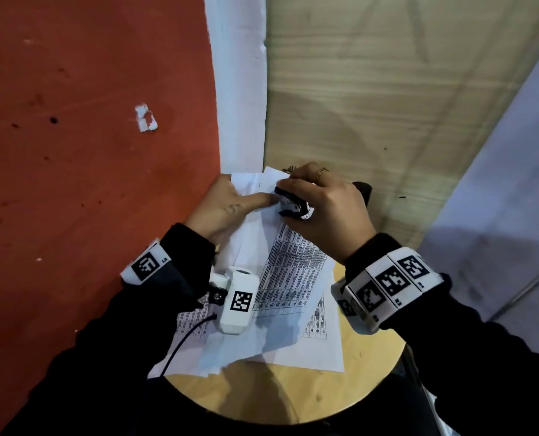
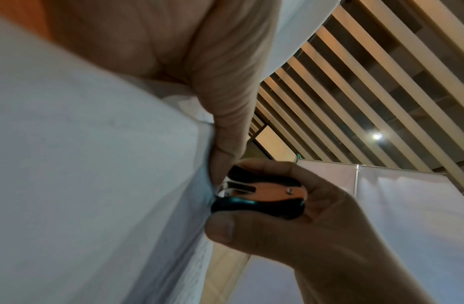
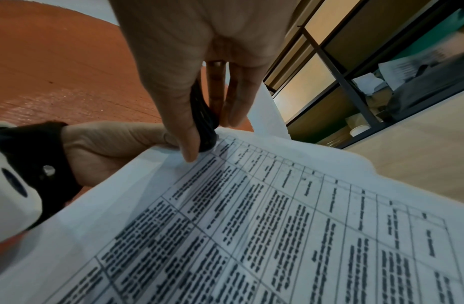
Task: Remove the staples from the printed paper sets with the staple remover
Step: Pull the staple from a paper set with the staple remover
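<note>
Here the right hand (image 1: 321, 209) grips the staple remover (image 1: 291, 204), thumb on one black wing and fingers on the other, its metal claws set against the upper corner of the top paper set (image 1: 293, 265), just above the middle of the head view. The left hand (image 1: 227, 209) lies flat on that corner, its straight forefinger pressing the sheet just beside the claws. The staple itself cannot be made out in any view.

To do this step well, the person would likely keep the forefinger pressing close to the claws so the sheets do not lift or tear, slide the claws fully under the staple's crown before squeezing, then squeeze steadily and pull straight up from the page. A sideways twist could rip the corner.

Counted: one remover; two hands; one round wooden bench (image 1: 261, 391) in the lower middle of the frame. At least three paper layers overlap on the bench, a printed one on top, another printed one peeking out at lower right, and one under the left wrist; how many sets they form cannot be told.
</note>
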